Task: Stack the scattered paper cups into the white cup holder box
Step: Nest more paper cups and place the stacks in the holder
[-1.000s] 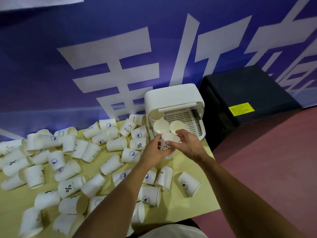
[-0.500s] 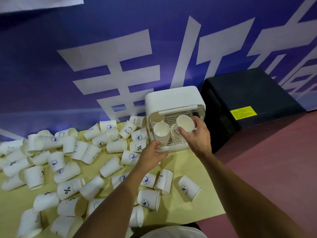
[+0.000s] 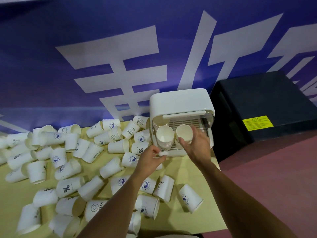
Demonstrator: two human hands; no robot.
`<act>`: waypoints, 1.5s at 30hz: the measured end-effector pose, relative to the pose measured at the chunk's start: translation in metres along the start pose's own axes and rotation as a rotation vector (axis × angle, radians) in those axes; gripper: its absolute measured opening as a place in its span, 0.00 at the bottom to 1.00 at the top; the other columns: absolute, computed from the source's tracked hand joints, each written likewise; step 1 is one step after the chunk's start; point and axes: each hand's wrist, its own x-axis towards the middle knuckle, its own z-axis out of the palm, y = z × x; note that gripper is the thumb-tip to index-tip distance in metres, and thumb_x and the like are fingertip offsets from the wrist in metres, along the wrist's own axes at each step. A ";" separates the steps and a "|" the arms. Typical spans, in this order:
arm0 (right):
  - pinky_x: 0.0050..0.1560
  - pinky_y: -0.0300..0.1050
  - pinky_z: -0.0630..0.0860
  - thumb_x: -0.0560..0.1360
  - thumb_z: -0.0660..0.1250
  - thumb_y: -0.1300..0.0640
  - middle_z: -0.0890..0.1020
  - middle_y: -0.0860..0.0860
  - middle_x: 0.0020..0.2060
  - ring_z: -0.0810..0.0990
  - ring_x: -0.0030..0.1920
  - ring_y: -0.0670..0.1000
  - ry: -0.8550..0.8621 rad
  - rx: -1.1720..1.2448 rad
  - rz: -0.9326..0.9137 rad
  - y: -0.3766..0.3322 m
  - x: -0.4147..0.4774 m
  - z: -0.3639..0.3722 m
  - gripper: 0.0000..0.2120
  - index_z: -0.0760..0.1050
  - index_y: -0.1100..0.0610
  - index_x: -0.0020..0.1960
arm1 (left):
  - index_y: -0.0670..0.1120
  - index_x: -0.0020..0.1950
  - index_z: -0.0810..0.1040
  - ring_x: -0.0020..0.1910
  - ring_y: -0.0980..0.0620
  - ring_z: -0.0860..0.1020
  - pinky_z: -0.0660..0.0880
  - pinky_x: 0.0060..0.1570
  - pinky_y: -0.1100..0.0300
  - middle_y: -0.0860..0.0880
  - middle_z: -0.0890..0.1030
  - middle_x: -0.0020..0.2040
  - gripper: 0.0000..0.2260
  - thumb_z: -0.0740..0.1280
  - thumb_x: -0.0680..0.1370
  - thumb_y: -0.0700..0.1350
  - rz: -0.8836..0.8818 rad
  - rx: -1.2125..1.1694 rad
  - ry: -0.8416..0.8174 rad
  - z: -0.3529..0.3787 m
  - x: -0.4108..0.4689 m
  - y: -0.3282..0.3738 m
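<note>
The white cup holder box (image 3: 181,103) stands at the table's far right, its front open. Inside it are two stacks of paper cups; the left stack (image 3: 164,137) stands free. My right hand (image 3: 197,146) grips a paper cup (image 3: 183,133) at the top of the right stack, mouth up and tilted toward me. My left hand (image 3: 151,159) is just in front of the box, its thumb and fingers pinching the box's low front lip. Several scattered paper cups (image 3: 68,169), white with blue prints, lie on their sides across the table.
The yellow table (image 3: 211,219) ends just right of the box, with red floor (image 3: 274,169) beyond. A black case (image 3: 257,103) stands beside the box on the right. A blue banner (image 3: 103,48) rises behind the table. Loose cups (image 3: 190,198) lie under my forearms.
My right hand carried the cup from in front of the box up into it, onto the right stack. My left hand let go of that cup and dropped to the box's front lip.
</note>
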 end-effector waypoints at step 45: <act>0.62 0.53 0.74 0.74 0.71 0.52 0.79 0.56 0.64 0.78 0.62 0.57 -0.226 0.056 -0.315 -0.279 -0.181 0.143 0.28 0.71 0.60 0.71 | 0.50 0.55 0.77 0.49 0.53 0.79 0.76 0.49 0.61 0.53 0.79 0.50 0.15 0.75 0.73 0.53 0.011 -0.221 0.278 -0.267 -0.130 -0.169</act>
